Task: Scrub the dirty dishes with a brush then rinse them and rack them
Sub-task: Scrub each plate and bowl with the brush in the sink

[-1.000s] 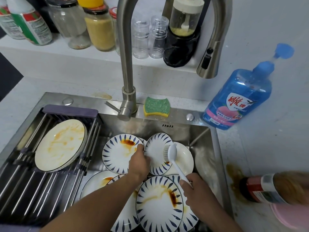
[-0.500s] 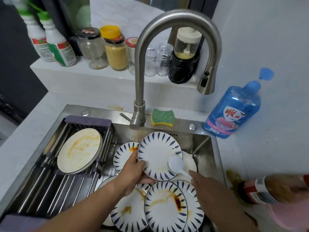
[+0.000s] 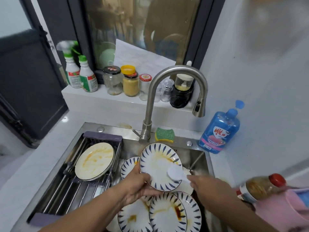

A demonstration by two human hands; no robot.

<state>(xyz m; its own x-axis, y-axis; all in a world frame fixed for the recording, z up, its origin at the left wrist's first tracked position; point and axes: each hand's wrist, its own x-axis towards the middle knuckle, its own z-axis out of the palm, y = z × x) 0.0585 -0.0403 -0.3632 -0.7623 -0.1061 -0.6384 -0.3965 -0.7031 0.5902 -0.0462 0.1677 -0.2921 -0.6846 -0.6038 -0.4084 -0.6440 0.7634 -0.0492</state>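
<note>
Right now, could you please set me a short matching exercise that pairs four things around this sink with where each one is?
Things:
1. white brush
2. cream plate
3. green sponge
4. blue soap bottle

Places:
A. on the sink ledge beside the tap base
B. on the counter right of the sink
C. pressed on the blue-rimmed plate that the left hand holds up
D. lying on the drying rack

Pairs: 1-C, 2-D, 3-A, 4-B. The right hand holds the brush.
</note>
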